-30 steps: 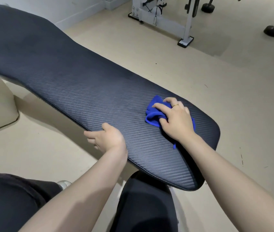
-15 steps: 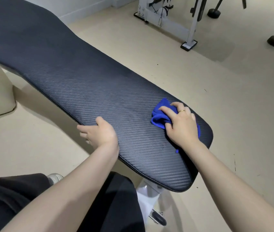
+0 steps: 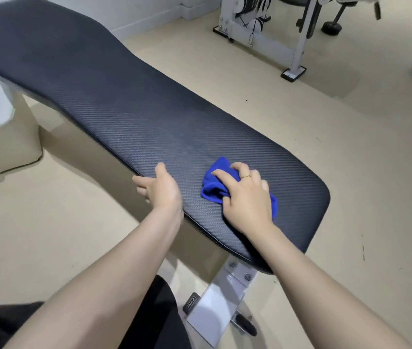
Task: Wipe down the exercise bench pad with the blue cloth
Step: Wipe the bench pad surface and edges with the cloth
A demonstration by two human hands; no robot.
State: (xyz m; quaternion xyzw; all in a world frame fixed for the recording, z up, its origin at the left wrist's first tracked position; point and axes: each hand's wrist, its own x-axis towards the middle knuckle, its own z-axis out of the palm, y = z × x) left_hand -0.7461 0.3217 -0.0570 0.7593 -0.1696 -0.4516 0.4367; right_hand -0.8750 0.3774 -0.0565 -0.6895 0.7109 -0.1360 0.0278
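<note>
My right hand [image 3: 246, 197] bunches the cloth [image 3: 216, 183] against the pad [image 3: 129, 117], whose unwiped length runs toward eleven o'clock. My left hand [image 3: 160, 188] grips the pad's near edge at nine o'clock.

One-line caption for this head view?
Right hand wipes bench pad with blue cloth; left hand holds its edge.

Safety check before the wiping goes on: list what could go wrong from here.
1. The cloth is bunched under the right hand, so it may wipe only a narrow strip and leave patches.
2. Wiping sits at the near end of the pad; the long far stretch could get skipped.
3. The left hand grips the pad's edge close to the cloth, and a sideways stroke might bump it.
</note>
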